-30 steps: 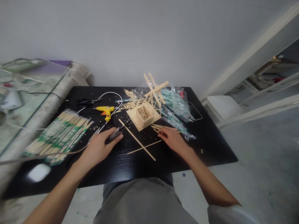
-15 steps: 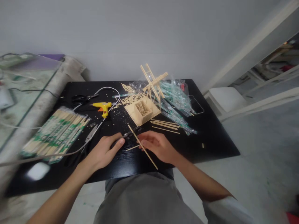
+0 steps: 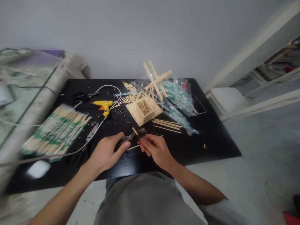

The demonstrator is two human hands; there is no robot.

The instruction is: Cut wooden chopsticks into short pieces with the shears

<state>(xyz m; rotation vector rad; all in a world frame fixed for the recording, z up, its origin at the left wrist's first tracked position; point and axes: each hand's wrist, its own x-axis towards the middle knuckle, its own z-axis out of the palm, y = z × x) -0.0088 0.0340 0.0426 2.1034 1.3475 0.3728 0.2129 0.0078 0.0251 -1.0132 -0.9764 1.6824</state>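
Observation:
My left hand [image 3: 109, 151] is closed around a dark tool [image 3: 128, 137]; blur and the fingers hide its exact kind. In a pinch, my right hand [image 3: 156, 147] holds a thin wooden stick [image 3: 135, 131], whose upper end rises across the tool's far end. The rest of that stick is hidden by the fingers. Another thin stick [image 3: 133, 147] lies on the table under my right hand. Just beyond both hands stands a wooden windmill-like model [image 3: 156, 82] on a square base [image 3: 133, 112], with an open box of short sticks on it.
A yellow glue gun [image 3: 105, 106], black-handled scissors [image 3: 81, 97] and a second pair of scissors [image 3: 92, 132] lie left on the black table [image 3: 187, 147]. Packaged chopsticks [image 3: 57, 131] are at far left. Loose sticks [image 3: 167, 124] and plastic wrappers [image 3: 179, 97] lie right of the model.
The stick in my right hand has turned more upright and shows much less of its length. My right fingers have closed in near the tool. The left hand has barely moved.

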